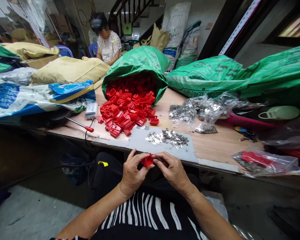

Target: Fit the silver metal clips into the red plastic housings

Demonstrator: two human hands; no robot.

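While a red plastic part (pixel 147 161) sits between both hands, near the table (pixel 215 144)'s front edge, the left hand (pixel 133 170) pinches its left side. The right hand (pixel 173 170) meets its right side, thumb and forefinger nearly together, their grip unclear. Beyond lie metal pieces (pixel 173 137), then heaped red parts (pixel 126 113).

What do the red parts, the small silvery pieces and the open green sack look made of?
Red parts: likely molded plastic, semi-gloss; even color, soft highlights.
Small silvery pieces: probably metal, bright finish; sharp glints.
Open green sack: perhaps woven plastic, slight sheen; stiff creases, weave too fine to confirm.
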